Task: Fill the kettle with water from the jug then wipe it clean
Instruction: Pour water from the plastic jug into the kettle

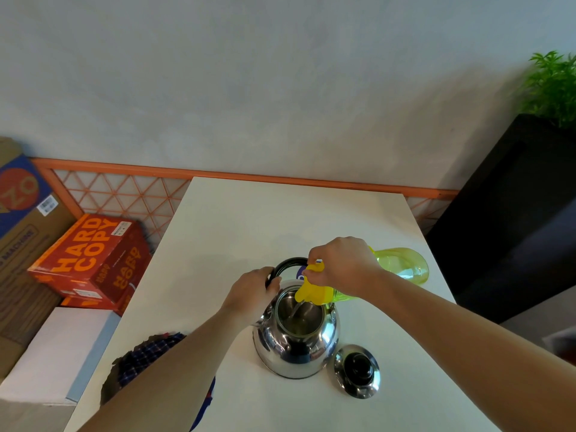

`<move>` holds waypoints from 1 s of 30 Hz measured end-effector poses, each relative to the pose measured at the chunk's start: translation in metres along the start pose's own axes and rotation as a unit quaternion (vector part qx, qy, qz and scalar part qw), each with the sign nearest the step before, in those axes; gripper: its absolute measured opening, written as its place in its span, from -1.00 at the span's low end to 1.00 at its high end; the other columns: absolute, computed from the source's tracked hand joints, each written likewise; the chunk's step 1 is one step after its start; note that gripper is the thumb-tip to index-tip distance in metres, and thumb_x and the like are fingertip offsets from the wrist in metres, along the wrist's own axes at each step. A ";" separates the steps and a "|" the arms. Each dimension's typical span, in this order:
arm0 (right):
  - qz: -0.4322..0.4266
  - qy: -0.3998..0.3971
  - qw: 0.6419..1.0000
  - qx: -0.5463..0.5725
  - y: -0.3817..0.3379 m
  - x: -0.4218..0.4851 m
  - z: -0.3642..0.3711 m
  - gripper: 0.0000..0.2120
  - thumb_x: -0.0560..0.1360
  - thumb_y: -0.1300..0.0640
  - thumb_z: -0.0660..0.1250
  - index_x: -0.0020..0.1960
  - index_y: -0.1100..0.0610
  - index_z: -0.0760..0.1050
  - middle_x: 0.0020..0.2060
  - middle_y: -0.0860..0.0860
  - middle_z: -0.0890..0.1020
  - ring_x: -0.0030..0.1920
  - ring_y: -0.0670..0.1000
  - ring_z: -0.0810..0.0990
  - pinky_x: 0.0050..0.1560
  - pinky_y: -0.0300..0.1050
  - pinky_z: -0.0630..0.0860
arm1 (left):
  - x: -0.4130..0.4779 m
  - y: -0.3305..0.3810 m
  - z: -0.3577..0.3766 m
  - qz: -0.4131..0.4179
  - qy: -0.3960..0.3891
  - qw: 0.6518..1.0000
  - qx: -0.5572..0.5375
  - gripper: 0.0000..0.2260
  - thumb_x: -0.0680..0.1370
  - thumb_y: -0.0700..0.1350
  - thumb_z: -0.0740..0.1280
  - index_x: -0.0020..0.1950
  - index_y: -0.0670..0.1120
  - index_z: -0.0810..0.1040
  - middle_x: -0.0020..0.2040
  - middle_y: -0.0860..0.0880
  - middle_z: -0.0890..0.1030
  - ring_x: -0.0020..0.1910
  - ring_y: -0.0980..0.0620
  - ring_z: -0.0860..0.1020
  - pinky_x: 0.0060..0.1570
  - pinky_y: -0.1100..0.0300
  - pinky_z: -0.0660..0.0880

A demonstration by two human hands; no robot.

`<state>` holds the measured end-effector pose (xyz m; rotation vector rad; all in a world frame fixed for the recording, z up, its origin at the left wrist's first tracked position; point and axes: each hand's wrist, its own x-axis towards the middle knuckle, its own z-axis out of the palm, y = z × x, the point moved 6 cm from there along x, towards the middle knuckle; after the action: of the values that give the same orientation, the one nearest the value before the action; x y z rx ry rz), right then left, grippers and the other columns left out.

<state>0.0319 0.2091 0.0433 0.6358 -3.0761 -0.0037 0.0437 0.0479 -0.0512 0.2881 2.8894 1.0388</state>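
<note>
A white table [249, 219] stands against a pale wall. Near its middle sits the shiny round steel kettle [296, 347], open, with its steel, black-knobbed lid [357, 371] lying at four o'clock beside it. Your left hand [249, 291] curls its fingers round the kettle's black hoop handle [286, 265]. Your right hand [343, 266] grips the translucent yellow-green plastic jug [402, 263], tipped so that its yellow spout is over the opening, and a thin stream falls in. You're mid-fill, I judge. Wiping remains, and the dark checked cloth [143, 353] waits at eight o'clock.
</note>
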 end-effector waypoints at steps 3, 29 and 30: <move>0.000 0.000 1.000 0.000 0.000 0.000 0.000 -0.65 0.41 -0.30 0.17 0.04 -0.15 0.55 -0.30 -0.06 0.57 -0.28 0.02 0.41 -0.33 -0.15 0.24 | 0.000 0.000 0.000 -0.001 0.000 1.000 -0.004 -0.74 0.62 0.03 0.14 0.14 -0.06 0.53 -0.28 0.09 0.52 -0.32 0.18 0.50 -0.37 0.38 0.27; -0.001 -0.001 1.000 0.001 0.000 0.000 0.001 -0.65 0.42 -0.30 0.16 0.04 -0.14 0.55 -0.26 -0.05 0.61 -0.29 0.02 0.40 -0.32 -0.15 0.25 | 0.001 0.000 0.000 -0.003 0.003 1.000 -0.004 -0.75 0.62 0.02 0.15 0.13 -0.06 0.54 -0.29 0.10 0.52 -0.33 0.17 0.49 -0.37 0.35 0.28; -0.001 -0.002 1.000 0.001 0.000 0.000 0.001 -0.64 0.42 -0.30 0.16 0.04 -0.14 0.55 -0.26 -0.05 0.61 -0.29 0.03 0.41 -0.32 -0.15 0.25 | 0.001 0.000 0.000 -0.003 0.003 1.000 -0.003 -0.75 0.62 0.02 0.15 0.13 -0.06 0.54 -0.30 0.11 0.51 -0.34 0.18 0.48 -0.38 0.35 0.28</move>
<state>0.0318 0.2091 0.0427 0.6402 -3.0786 -0.0028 0.0430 0.0478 -0.0513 0.2766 2.8902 1.0505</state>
